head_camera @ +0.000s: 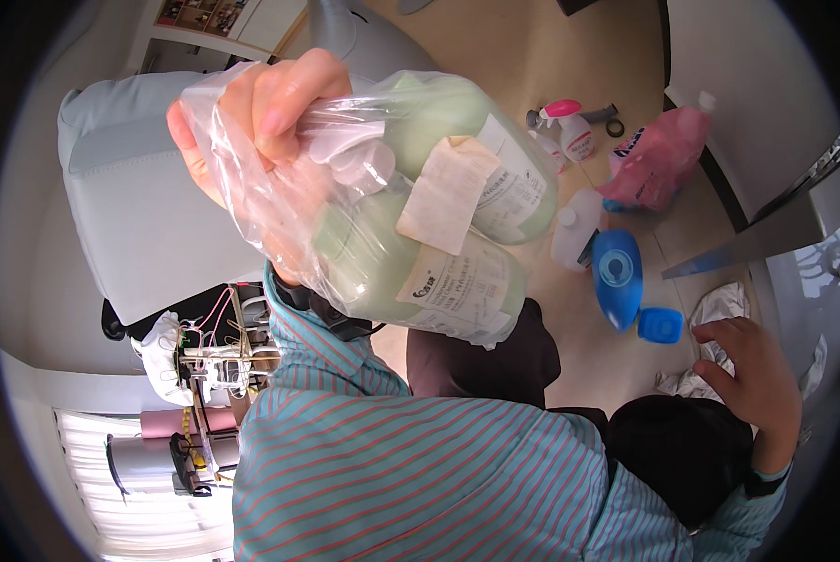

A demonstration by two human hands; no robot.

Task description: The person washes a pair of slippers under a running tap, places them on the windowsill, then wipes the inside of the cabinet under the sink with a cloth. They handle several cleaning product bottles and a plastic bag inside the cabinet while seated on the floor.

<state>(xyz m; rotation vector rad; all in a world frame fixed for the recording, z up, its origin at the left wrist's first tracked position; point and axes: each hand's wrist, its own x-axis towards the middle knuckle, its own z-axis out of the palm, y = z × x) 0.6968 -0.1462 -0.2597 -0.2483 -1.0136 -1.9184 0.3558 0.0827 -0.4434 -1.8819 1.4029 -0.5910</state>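
Observation:
My left hand [286, 105] grips the gathered top of a see-through plastic bag [240, 190], raised in front of me. Inside lie two pale green liquid-detergent bottles [370, 263] with white labels that bear writing. A crumpled beige slip of paper [448, 197] shows across the bottles; I cannot tell if it is inside the bag. Low on the right, my right hand [753, 376] hovers with thumb and fingers apart, holding nothing. Behind its fingers is a crumpled white cloth or bag [722, 309], beside a small blue plastic container [661, 325].
On the tiled floor stand a blue bottle [616, 281], a translucent white jug [576, 228], a pink refill pouch [662, 158] and a pink-topped spray bottle [576, 133]. A metal-edged panel [750, 242] juts in from the right. A pale padded seat [153, 204] is at left.

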